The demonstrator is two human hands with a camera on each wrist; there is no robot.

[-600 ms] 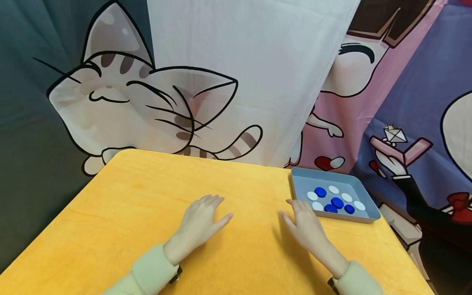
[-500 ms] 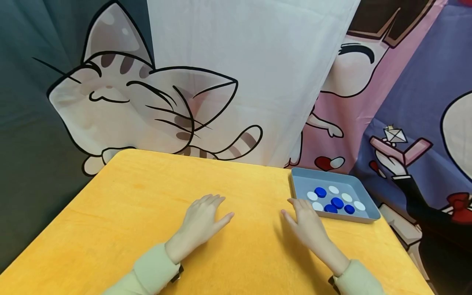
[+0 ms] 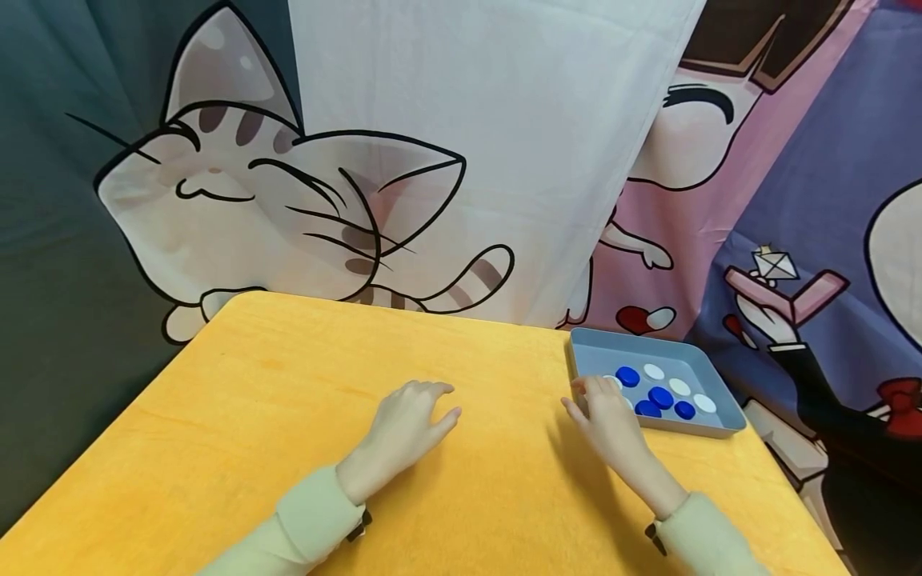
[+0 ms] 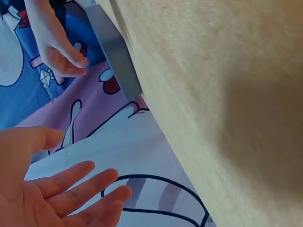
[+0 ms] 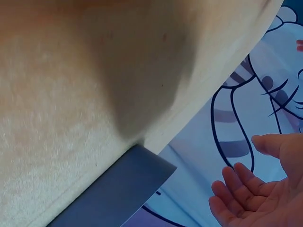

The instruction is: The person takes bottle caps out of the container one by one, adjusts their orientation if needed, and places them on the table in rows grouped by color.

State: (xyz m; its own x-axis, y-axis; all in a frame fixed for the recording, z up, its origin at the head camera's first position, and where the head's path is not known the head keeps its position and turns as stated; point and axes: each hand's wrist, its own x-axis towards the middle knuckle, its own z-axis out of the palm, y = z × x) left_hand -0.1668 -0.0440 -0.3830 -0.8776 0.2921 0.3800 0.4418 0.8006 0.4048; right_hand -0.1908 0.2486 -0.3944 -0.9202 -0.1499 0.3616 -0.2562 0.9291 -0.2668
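Note:
My left hand (image 3: 403, 420) hovers over the middle of the yellow table, holding nothing, its fingers loosely bent and the thumb apart. My right hand (image 3: 608, 420) is held above the table at the left front corner of a shallow blue-grey tray (image 3: 691, 430), also holding nothing. In the right wrist view its fingers (image 5: 241, 189) are relaxed and slightly curled. Inside the tray lie several white discs (image 3: 679, 387) and several blue discs (image 3: 660, 398). The right hand hides part of the white discs at the tray's left side.
The yellow table (image 3: 288, 384) spreads out in front of me, with the tray near its right edge. Behind it hangs a cloth backdrop (image 3: 547, 160) printed with a cartoon cat and figures. Both forearms wear pale green sleeves (image 3: 310, 516).
Both hands have shifted slightly to the right, and their fingers have bent more. The right hand now overlaps the tray's left side more. The tray and discs stay put.

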